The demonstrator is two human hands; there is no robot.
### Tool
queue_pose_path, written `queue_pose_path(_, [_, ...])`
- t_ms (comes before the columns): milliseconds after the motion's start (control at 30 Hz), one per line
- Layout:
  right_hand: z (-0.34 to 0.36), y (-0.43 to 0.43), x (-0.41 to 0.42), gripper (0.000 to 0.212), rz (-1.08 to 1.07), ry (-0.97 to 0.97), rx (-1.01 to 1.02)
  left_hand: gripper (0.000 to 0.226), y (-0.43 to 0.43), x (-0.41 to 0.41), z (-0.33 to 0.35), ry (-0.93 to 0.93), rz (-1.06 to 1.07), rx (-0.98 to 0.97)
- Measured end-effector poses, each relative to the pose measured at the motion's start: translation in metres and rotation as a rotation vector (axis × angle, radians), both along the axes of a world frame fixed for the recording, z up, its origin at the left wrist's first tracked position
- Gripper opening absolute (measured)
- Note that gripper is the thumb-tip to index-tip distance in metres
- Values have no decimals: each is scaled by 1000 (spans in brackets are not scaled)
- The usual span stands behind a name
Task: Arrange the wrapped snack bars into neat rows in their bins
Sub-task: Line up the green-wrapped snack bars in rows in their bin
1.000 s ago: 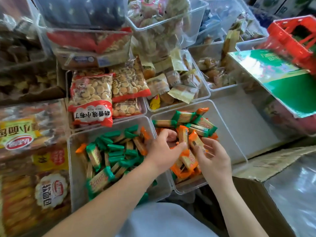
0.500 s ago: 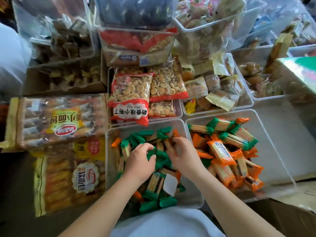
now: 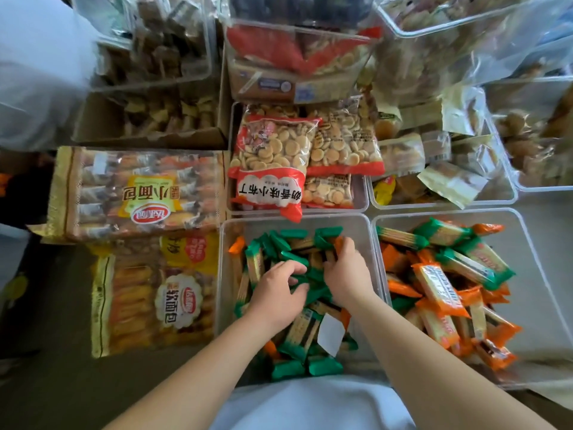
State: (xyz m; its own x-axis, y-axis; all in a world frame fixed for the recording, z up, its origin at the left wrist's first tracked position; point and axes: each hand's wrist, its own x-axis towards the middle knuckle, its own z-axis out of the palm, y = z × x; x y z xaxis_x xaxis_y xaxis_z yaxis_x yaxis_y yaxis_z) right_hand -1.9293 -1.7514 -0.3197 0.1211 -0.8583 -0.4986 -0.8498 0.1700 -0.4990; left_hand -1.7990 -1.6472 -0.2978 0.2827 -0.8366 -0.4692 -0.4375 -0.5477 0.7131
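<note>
In the middle of the clear plastic bin [image 3: 224, 293], the left hand [image 3: 276, 297] grabs jumbled green-wrapped snack bars [image 3: 288, 243]. The right hand [image 3: 345, 276] digs in beside it; I cannot tell its grip. Next, the bars need lining up straight.

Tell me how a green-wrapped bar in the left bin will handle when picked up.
Probably stiff: a flat rectangular biscuit shows through the wrapper of the green-wrapped bars. Likely light: each is slim, and many pile loosely in the left bin. The glossy film may slip, and the biscuit could snap if squeezed.
</note>
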Motion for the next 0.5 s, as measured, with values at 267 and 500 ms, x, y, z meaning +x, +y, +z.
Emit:
queue_pose_path(267, [-13,3,-3,39,-109,-7,4,27,4,3,2,37,16,-14])
queue_pose_path(500, [2,27,-11,31,-122,-118,-140,25,11,3,4,26,69,-38])
